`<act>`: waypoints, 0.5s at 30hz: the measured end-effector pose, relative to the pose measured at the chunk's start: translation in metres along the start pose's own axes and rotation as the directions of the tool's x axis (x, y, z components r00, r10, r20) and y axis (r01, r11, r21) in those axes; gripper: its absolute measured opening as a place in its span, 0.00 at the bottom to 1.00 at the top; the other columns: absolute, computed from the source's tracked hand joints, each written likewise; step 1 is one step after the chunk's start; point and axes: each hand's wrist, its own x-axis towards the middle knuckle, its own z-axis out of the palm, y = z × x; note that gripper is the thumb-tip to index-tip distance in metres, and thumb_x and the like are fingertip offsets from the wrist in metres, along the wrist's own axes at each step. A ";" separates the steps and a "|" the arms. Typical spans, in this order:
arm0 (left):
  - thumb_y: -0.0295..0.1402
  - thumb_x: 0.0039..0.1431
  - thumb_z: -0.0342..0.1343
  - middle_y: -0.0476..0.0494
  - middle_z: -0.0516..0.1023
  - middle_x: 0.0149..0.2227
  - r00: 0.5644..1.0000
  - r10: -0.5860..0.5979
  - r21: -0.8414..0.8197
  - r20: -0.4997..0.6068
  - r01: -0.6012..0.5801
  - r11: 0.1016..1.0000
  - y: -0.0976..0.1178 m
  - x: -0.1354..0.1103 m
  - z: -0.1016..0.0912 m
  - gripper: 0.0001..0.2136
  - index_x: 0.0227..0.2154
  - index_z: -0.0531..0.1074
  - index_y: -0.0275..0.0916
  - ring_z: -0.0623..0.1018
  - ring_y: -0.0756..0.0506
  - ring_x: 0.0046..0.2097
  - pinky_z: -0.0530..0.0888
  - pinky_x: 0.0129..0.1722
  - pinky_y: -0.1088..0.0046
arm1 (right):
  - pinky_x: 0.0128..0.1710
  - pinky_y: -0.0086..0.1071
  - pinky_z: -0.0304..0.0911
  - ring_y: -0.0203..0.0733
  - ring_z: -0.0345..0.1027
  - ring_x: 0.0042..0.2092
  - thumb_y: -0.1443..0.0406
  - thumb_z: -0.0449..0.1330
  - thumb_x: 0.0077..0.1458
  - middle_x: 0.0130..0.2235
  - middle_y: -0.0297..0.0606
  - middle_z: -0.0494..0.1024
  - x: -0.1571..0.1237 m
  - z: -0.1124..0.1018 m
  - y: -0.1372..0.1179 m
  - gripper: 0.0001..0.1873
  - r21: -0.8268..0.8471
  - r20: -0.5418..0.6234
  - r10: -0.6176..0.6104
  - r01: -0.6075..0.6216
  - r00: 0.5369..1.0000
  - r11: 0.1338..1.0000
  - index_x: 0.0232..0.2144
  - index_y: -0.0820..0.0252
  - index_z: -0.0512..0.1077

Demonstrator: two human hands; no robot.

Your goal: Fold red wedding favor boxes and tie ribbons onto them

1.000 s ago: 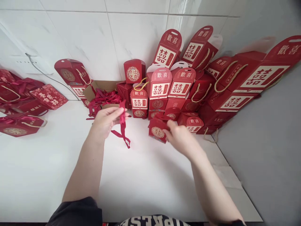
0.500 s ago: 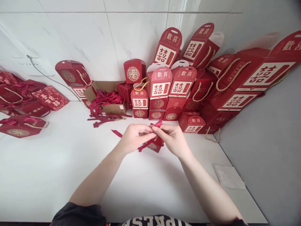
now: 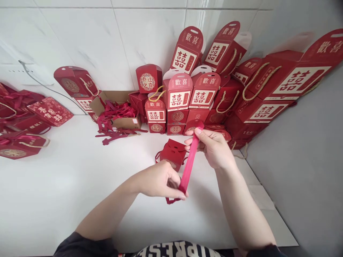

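A red ribbon (image 3: pixel 189 162) is stretched taut between both my hands above the white tabletop (image 3: pixel 53 185). My left hand (image 3: pixel 160 180) pinches its lower end, closed, near me. My right hand (image 3: pixel 213 146) pinches the upper end, closed, farther away. Just behind the ribbon a small red gift box (image 3: pixel 172 153) with a round gold emblem stands on the table, touched by neither hand.
A stack of red gift boxes (image 3: pixel 184 96) with gold rope handles lines the tiled wall and runs along the right. An open cardboard box (image 3: pixel 118 109) holds several red ribbons, some spilled in front. More red boxes (image 3: pixel 21 121) lie at the left.
My hands were together at the small box half a second ago. They have pulled apart, the left toward me and the right up, drawing the ribbon straight. The box now stands free.
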 end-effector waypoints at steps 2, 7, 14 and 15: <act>0.37 0.54 0.63 0.41 0.82 0.28 0.997 -0.002 0.027 0.073 0.000 1.000 0.000 -0.002 0.004 0.11 0.36 0.83 0.36 0.79 0.47 0.28 0.75 0.30 0.76 | 0.30 0.32 0.73 0.41 0.78 0.29 0.50 0.62 0.55 0.31 0.40 0.83 0.002 -0.010 -0.003 0.21 -0.014 -0.088 -0.040 0.038 0.995 0.999 0.39 0.61 0.77; 0.39 0.56 0.62 0.44 0.84 0.31 0.982 0.042 0.148 0.183 -0.070 0.987 0.006 -0.008 0.004 0.09 0.34 0.84 0.41 0.74 0.51 0.24 0.67 0.23 0.77 | 0.34 0.34 0.74 0.42 0.79 0.35 0.51 0.58 0.59 0.33 0.39 0.81 0.014 -0.043 -0.005 0.19 -0.095 -0.286 -0.172 0.151 0.943 0.984 0.41 0.60 0.75; 0.31 0.55 0.62 0.44 0.84 0.33 0.931 0.071 0.267 0.359 -0.175 0.948 0.009 -0.012 0.000 0.05 0.33 0.82 0.42 0.80 0.47 0.32 0.71 0.34 0.76 | 0.31 0.28 0.68 0.34 0.73 0.36 0.56 0.48 0.64 0.37 0.34 0.76 0.017 -0.068 -0.017 0.15 -0.116 -0.432 -0.264 0.237 0.863 0.965 0.41 0.55 0.71; 0.30 0.53 0.63 0.44 0.84 0.33 0.925 0.037 0.266 0.377 -0.146 0.953 0.007 -0.012 -0.002 0.04 0.32 0.82 0.42 0.80 0.46 0.33 0.72 0.34 0.76 | 0.28 0.27 0.64 0.33 0.70 0.32 0.57 0.45 0.65 0.35 0.33 0.75 0.014 -0.068 -0.020 0.15 -0.168 -0.418 -0.269 0.217 0.868 0.962 0.40 0.54 0.70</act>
